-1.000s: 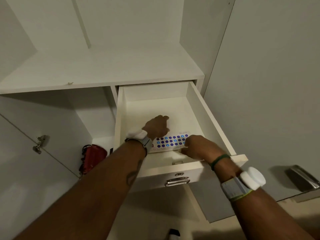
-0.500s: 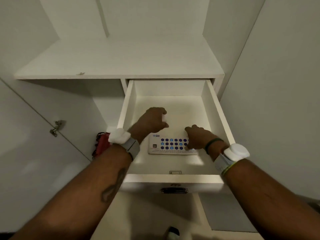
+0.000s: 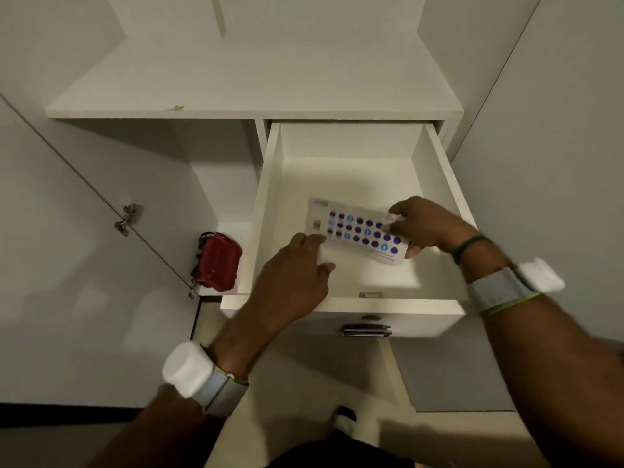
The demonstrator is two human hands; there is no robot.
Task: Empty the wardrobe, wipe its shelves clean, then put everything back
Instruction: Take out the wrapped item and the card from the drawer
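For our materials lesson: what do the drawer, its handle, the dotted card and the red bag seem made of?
Drawer: probably white laminated board; flat matt faces, square edges. Handle: polished metal; bright glints. Dotted card: thin stiff card or plastic; unbent though pinched at one end by the right hand. Red bag: leather or imitation; soft sheen, creases.

A home: white wardrobe (image 3: pixel 253 79) with open drawer (image 3: pixel 435 170).
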